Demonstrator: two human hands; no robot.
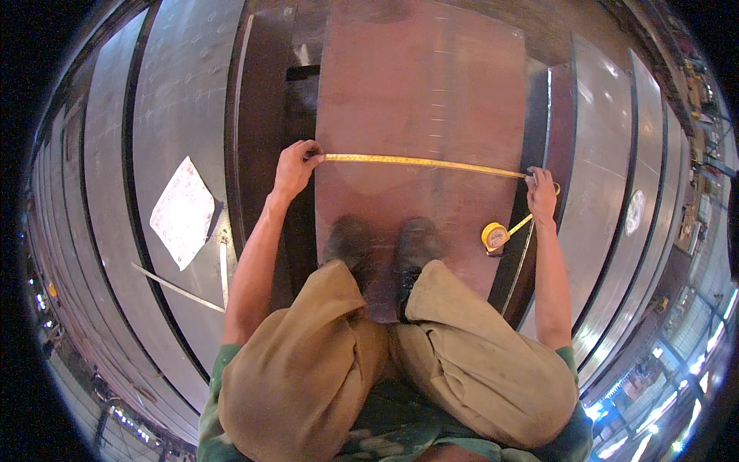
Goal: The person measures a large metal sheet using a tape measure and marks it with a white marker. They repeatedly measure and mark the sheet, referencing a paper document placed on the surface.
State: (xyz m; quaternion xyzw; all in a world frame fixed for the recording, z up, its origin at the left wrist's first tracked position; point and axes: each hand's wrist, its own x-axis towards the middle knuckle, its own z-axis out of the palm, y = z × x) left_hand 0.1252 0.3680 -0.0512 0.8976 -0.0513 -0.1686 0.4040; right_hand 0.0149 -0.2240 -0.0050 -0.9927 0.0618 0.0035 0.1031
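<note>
Tan trouser knees [493,362] are nearest, and past them a yellow tape strip [419,162] runs left to right across the red-brown plate [377,100]. The left hand [296,171] pinches its left end, and the right hand [542,196] pinches it by the plate's right edge, closer to the yellow tape case [495,236].

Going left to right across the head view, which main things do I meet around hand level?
White sheet → left hand → stretched yellow tape → right hand → pale oval patch.
</note>
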